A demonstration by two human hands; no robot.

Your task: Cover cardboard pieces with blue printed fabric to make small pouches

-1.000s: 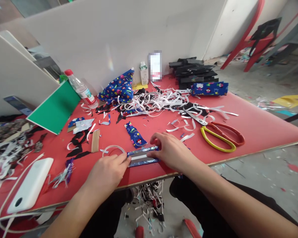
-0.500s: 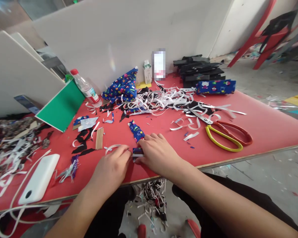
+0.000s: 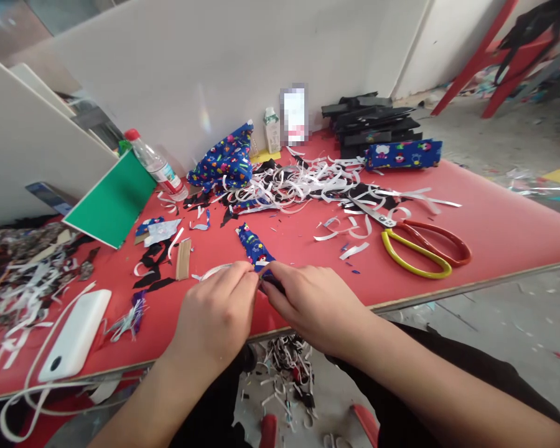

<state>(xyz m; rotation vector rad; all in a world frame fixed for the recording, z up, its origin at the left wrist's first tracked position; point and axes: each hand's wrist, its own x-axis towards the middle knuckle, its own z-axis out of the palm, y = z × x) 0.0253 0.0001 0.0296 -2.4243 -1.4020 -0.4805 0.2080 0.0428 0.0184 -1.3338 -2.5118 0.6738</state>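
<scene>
A narrow piece of blue cartoon-print fabric [image 3: 253, 244] stretches from the red tabletop down to my fingertips, near the front edge. My left hand [image 3: 220, 308] is closed, thumb and fingers pinching at the fabric's near end. Right beside it, my right hand [image 3: 315, 295] is closed on the same end, with a dark bit showing under its thumb. The two sets of fingertips almost touch, and they hide most of the gripped end. Left of my left hand lie a brown cardboard strip [image 3: 183, 260] and black scraps [image 3: 152, 274].
Scissors with yellow and red handles [image 3: 417, 252] lie to the right. White strip trimmings [image 3: 303, 183] heap up behind, near a blue printed bundle [image 3: 226, 158], a bottle [image 3: 161, 171] and stacked black pieces [image 3: 373, 121]. A white power bank [image 3: 77, 336] with a cable sits left.
My hands have closed in on each other and turned, thumbs now meeting over the fabric's near end. The blue and white section that showed between them is now covered.
</scene>
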